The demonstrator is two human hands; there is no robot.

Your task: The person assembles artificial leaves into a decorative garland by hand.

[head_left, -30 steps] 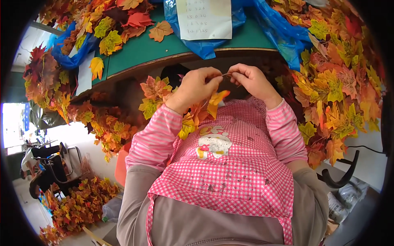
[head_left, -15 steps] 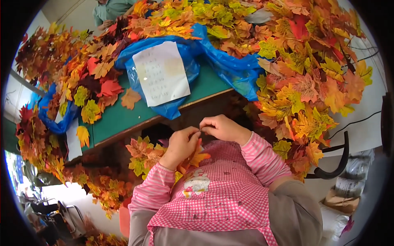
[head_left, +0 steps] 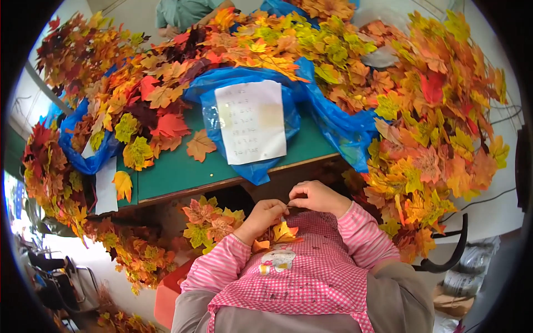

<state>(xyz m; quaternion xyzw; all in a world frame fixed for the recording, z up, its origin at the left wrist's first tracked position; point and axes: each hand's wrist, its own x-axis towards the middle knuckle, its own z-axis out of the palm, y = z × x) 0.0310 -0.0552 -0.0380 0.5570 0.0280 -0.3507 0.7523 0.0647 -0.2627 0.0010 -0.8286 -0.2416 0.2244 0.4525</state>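
In front of my apron my two hands meet at the fingertips. My left hand (head_left: 263, 217) is closed in a pinch, and orange-yellow artificial maple leaves (head_left: 285, 231) show just below it, over the apron. My right hand (head_left: 321, 197) is also pinched, its thumb and forefinger close to the left fingertips. Whatever lies between the fingers is too small to make out. Beside my left wrist hangs a cluster of pink, orange and yellow-green artificial leaves (head_left: 206, 225), partly hidden by that arm.
A green table (head_left: 172, 180) stands ahead, with a blue plastic bag (head_left: 255, 172) and a handwritten paper (head_left: 252, 125) on it. Heaps of autumn leaves (head_left: 444, 150) curve around both sides. A black curved armrest (head_left: 458, 250) is at the right. Across the table sits another person (head_left: 183, 14).
The view has shifted, so the table and leaves appear farther right and lower. My hands stay pinched together, and more of the orange-yellow leaf shows below the left one.
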